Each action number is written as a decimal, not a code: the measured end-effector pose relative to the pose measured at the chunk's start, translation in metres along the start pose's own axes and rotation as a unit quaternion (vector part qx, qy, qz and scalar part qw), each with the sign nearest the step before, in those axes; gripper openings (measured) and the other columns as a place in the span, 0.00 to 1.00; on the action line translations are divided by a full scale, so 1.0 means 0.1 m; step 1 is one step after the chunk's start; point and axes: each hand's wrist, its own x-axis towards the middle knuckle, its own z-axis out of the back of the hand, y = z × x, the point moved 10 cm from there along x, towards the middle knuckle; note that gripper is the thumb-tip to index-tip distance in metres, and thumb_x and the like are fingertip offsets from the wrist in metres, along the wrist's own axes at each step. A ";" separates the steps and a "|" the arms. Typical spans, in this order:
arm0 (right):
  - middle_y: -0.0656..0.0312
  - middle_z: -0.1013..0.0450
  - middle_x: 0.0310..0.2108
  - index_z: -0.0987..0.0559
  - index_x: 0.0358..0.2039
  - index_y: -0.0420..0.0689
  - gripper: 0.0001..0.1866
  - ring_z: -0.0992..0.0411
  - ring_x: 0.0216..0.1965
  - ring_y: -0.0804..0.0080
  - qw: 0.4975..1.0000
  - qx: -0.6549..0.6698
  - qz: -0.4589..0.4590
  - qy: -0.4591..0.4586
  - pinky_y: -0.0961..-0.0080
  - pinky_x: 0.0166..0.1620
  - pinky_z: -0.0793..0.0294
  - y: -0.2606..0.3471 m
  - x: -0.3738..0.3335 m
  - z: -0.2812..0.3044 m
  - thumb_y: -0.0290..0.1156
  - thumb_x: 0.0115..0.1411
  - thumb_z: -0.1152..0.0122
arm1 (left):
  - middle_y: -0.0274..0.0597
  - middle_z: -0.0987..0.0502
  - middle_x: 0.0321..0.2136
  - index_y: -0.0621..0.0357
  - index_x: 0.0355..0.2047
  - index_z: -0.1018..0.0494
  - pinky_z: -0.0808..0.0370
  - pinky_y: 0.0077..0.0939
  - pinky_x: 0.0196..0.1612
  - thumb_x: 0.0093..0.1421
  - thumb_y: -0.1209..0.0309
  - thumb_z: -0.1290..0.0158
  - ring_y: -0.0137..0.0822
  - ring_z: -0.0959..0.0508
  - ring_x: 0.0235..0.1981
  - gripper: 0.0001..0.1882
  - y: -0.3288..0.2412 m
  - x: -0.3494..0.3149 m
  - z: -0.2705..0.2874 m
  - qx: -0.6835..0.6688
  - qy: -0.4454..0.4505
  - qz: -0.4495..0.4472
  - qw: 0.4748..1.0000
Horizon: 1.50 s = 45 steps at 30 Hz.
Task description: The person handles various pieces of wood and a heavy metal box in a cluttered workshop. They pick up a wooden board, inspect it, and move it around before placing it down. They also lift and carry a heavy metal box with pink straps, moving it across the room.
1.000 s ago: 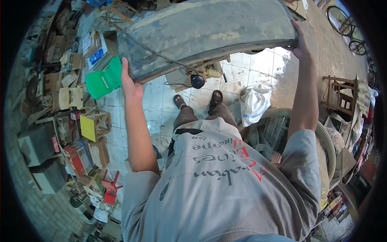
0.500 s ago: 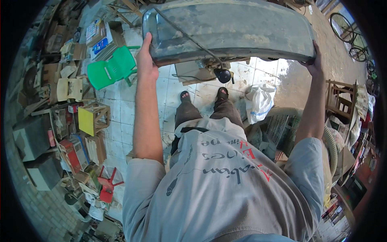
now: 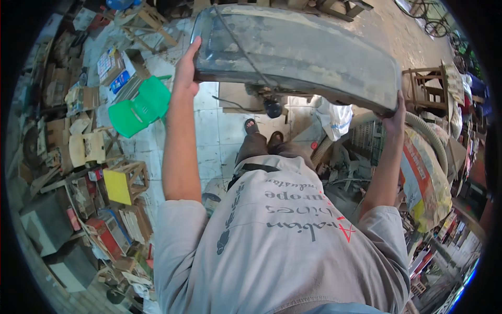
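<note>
Out in front of me, a long, dusty dark grey casing [image 3: 308, 52] with rounded corners is held up above the floor. My left hand [image 3: 186, 68] grips its left end, the thumb pointing up along the side. At the opposite end, my right hand [image 3: 396, 112] clasps the lower corner, its fingers partly hidden behind. The right end sits lower than the left. A thin dark cord [image 3: 238, 44] runs slantwise across the casing's face. Below the lower edge shows a round black part [image 3: 272, 107]; whether it is fixed to the casing I cannot tell.
To the left are a green plastic chair [image 3: 140, 109], a yellow-topped wooden stool [image 3: 118, 187] and piled boxes. A white sack [image 3: 334, 120], a ribbed hose [image 3: 426, 133] and a wooden chair [image 3: 426, 89] stand to the right. Light tiles [image 3: 206, 131] lie around my feet.
The casing's right end has dropped and come nearer to me, so it tilts more. Both hands keep their hold. The whole view has turned, with the right-hand clutter shifting inward.
</note>
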 end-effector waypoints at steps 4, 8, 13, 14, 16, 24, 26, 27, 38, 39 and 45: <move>0.63 0.35 0.51 0.33 0.52 0.58 0.31 0.38 0.52 0.61 1.000 0.019 0.006 0.008 0.51 0.48 0.41 -0.25 -0.40 0.33 0.59 0.51 0.46 | 0.40 0.24 0.38 0.58 0.44 0.29 0.26 0.33 0.42 0.52 0.51 0.45 0.36 0.24 0.38 0.26 -0.01 -0.01 -0.12 0.086 0.024 0.048 0.995; 0.64 0.35 0.51 0.34 0.53 0.61 0.31 0.38 0.52 0.63 0.997 0.058 0.023 -0.052 0.49 0.48 0.42 -0.40 -0.86 0.44 0.58 0.50 0.45 | 0.41 0.24 0.37 0.56 0.44 0.29 0.25 0.39 0.42 0.53 0.49 0.46 0.39 0.23 0.36 0.27 0.00 0.00 -0.13 0.124 0.066 0.044 0.989; 0.63 0.35 0.50 0.33 0.53 0.55 0.32 0.37 0.51 0.65 0.990 0.116 0.036 -0.067 0.52 0.49 0.41 -0.71 -1.14 0.74 0.56 0.50 0.43 | 0.41 0.25 0.39 0.55 0.45 0.30 0.26 0.41 0.43 0.54 0.50 0.47 0.40 0.24 0.39 0.26 0.03 -0.05 -0.26 0.158 0.085 0.072 0.981; 0.63 0.34 0.49 0.33 0.52 0.55 0.32 0.37 0.50 0.66 0.988 0.122 0.033 -0.091 0.52 0.49 0.41 -0.75 -1.24 0.82 0.56 0.50 0.42 | 0.40 0.25 0.39 0.55 0.46 0.31 0.27 0.40 0.43 0.55 0.50 0.48 0.39 0.24 0.39 0.26 0.04 -0.06 -0.31 0.168 0.086 0.072 0.979; 0.63 0.33 0.48 0.33 0.52 0.53 0.32 0.36 0.50 0.66 0.983 0.131 0.020 -0.129 0.54 0.50 0.40 -0.86 -1.46 0.89 0.56 0.50 0.42 | 0.39 0.25 0.40 0.55 0.47 0.31 0.27 0.38 0.42 0.55 0.51 0.48 0.38 0.24 0.39 0.25 0.04 -0.06 -0.32 0.173 0.097 0.059 0.978; 0.63 0.35 0.52 0.35 0.54 0.54 0.28 0.37 0.53 0.65 0.968 0.191 0.036 -0.158 0.53 0.52 0.40 -1.16 -2.03 0.95 0.53 0.57 0.49 | 0.38 0.26 0.42 0.57 0.49 0.33 0.28 0.33 0.45 0.56 0.54 0.47 0.35 0.26 0.42 0.26 0.09 0.02 -0.42 0.214 0.158 0.096 0.959; 0.63 0.36 0.53 0.37 0.55 0.55 0.28 0.38 0.54 0.65 0.969 0.181 0.043 -0.165 0.51 0.52 0.41 -1.23 -2.06 1.03 0.53 0.57 0.50 | 0.38 0.26 0.43 0.57 0.49 0.33 0.29 0.32 0.46 0.56 0.54 0.47 0.35 0.26 0.43 0.26 0.09 0.11 -0.41 0.224 0.170 0.108 0.953; 0.63 0.36 0.53 0.37 0.56 0.55 0.29 0.38 0.54 0.65 0.970 0.180 0.041 -0.161 0.51 0.53 0.41 -1.24 -2.07 1.01 0.53 0.57 0.50 | 0.39 0.27 0.45 0.58 0.50 0.34 0.30 0.33 0.47 0.55 0.53 0.48 0.36 0.27 0.45 0.28 0.10 0.13 -0.46 0.229 0.188 0.111 0.949; 0.61 0.33 0.50 0.33 0.53 0.49 0.28 0.36 0.52 0.64 0.938 0.217 0.096 -0.253 0.55 0.52 0.40 -1.24 -2.02 1.04 0.53 0.58 0.53 | 0.42 0.29 0.45 0.55 0.52 0.35 0.31 0.35 0.46 0.56 0.49 0.53 0.39 0.29 0.44 0.29 0.18 0.18 -0.62 0.206 0.197 0.080 0.955; 0.61 0.33 0.50 0.33 0.53 0.49 0.27 0.36 0.51 0.64 0.940 0.218 0.097 -0.245 0.55 0.51 0.39 -1.25 -2.01 1.03 0.53 0.58 0.53 | 0.42 0.29 0.45 0.56 0.52 0.36 0.31 0.34 0.47 0.56 0.49 0.53 0.39 0.29 0.45 0.30 0.17 0.14 -0.62 0.207 0.183 0.082 0.958; 0.62 0.33 0.49 0.33 0.52 0.48 0.25 0.34 0.50 0.66 0.948 0.206 0.106 -0.219 0.59 0.50 0.35 -1.10 -1.77 1.21 0.51 0.60 0.54 | 0.42 0.29 0.44 0.56 0.51 0.36 0.31 0.35 0.46 0.56 0.49 0.54 0.40 0.29 0.44 0.29 0.24 -0.16 -0.44 0.183 0.137 0.084 0.970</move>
